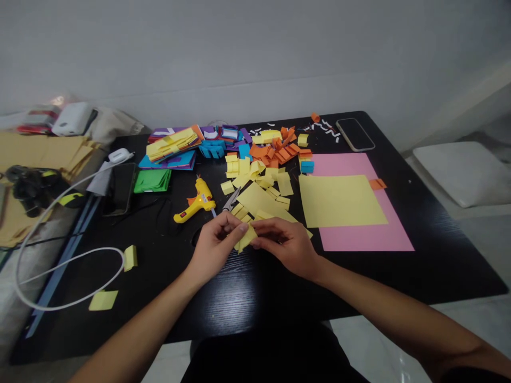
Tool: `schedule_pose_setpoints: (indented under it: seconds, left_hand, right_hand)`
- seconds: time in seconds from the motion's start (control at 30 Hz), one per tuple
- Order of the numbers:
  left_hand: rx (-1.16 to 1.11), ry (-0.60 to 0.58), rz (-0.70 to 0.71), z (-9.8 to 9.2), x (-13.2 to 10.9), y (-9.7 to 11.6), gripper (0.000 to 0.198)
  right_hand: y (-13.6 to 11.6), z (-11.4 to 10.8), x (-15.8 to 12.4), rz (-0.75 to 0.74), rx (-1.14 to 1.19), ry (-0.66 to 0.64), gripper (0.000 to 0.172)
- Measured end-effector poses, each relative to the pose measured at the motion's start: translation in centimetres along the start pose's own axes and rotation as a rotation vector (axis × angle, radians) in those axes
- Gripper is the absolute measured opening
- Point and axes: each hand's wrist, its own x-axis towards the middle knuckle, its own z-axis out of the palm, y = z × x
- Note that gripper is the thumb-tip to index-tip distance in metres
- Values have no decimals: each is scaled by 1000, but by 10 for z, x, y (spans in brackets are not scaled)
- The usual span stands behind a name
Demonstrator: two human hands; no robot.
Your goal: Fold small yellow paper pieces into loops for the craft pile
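Note:
Between my two hands, above the black table, is a small folded piece of yellow paper (246,238). My left hand (217,242) pinches its left side between thumb and fingers. My right hand (287,244) has its fingertips closed at the paper's right edge. Just beyond my hands lie a larger yellow paper strip (259,201) and several small folded yellow pieces (284,183). Scissors (231,200) lie behind my left hand, their handles partly hidden. A yellow glue gun (197,202) rests to the left of them.
A yellow sheet (343,201) overlaps a pink sheet (365,240) at right. Folded orange pieces (275,151) and stacked coloured paper (173,143) sit at the back. A phone (355,134) lies far right, another (120,189) at left. A white cable (72,306) loops over the left side.

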Motion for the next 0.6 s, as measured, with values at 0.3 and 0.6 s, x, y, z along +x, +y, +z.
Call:
schedule_pose_setpoints:
  seconds: [0.3, 0.6]
  left_hand:
    - [-33, -8, -9, 0, 0, 0, 39]
    - [-46, 26, 12, 1, -1, -3, 39]
  right_hand:
    - [-5, 1, -1, -66, -80, 4, 29]
    - [-4, 2, -3, -34, 26, -30, 27]
